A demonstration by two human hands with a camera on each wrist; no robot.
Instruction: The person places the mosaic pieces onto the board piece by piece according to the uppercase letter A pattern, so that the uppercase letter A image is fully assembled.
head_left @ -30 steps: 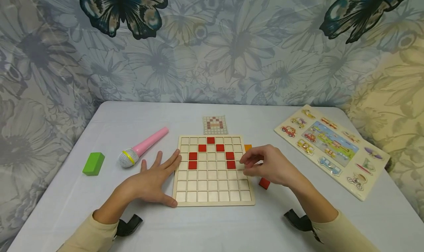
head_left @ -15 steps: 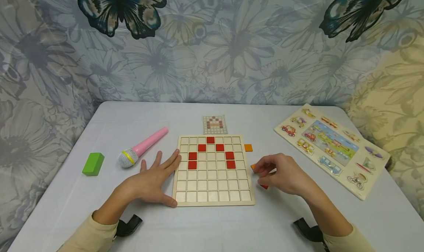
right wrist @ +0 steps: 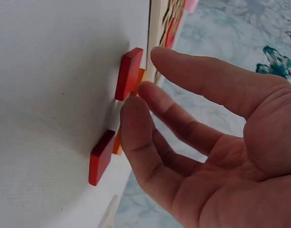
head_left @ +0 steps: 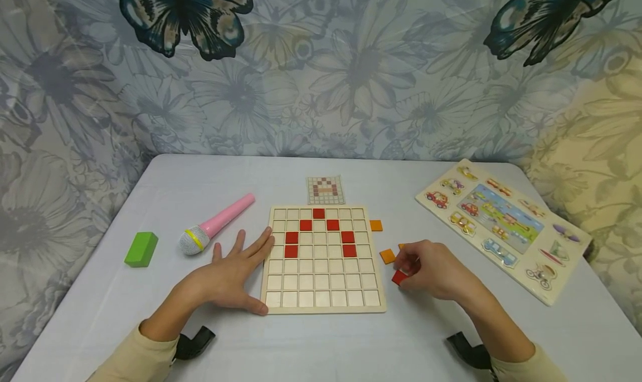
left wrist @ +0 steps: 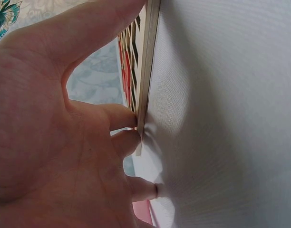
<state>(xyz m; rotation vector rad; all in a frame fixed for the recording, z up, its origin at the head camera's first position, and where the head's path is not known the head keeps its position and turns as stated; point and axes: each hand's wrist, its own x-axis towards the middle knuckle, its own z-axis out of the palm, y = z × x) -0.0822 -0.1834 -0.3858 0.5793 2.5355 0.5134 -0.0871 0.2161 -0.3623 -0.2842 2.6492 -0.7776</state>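
A wooden grid board [head_left: 321, 284] lies mid-table, with several red tiles [head_left: 291, 251] set in its upper squares. My left hand [head_left: 225, 279] is spread at the board's left edge, its thumb and fingertips touching the frame. To the right of the board, my right hand [head_left: 436, 273] hovers over a loose red tile [head_left: 398, 277]. In the right wrist view, its bent fingers and thumb stand apart with nothing between them, close to that red tile [right wrist: 129, 73]. A second red tile [right wrist: 101, 157] lies below. An orange tile [head_left: 387, 256] sits beside the hand; another is mostly covered.
A small pattern card [head_left: 325, 189] lies behind the board. Another orange tile [head_left: 376, 226] is at its right edge. At left are a pink toy microphone [head_left: 218, 223] and a green block [head_left: 141, 249]. A vehicle puzzle board [head_left: 501, 228] lies at right.
My right hand has moved from the board's right edge, rightward and toward me, to the loose red tile, uncovering orange tiles. My left hand has stayed put.
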